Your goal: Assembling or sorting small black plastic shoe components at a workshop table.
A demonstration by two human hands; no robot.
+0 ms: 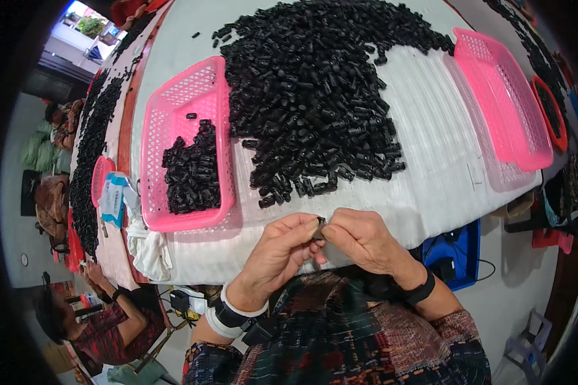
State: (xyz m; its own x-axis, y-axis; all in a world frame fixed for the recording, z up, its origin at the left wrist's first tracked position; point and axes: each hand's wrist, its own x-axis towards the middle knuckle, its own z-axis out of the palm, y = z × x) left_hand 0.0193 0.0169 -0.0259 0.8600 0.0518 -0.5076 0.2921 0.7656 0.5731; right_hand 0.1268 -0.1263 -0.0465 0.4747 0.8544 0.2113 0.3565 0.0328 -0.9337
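Both hands, left (282,247) and right (359,239), pinch one black part (319,228) between closed fingertips at the table's (430,192) near edge, the pile (315,96) and left basket (186,144) within reach.

The small part (319,228) pinched between the left hand (282,247) and right hand (365,239) looks like black plastic with a slight sheen — the same as the big heap (315,96). The baskets (157,135) are glossy pink plastic lattice. The table cover (430,167) is white cloth — matt and ribbed.
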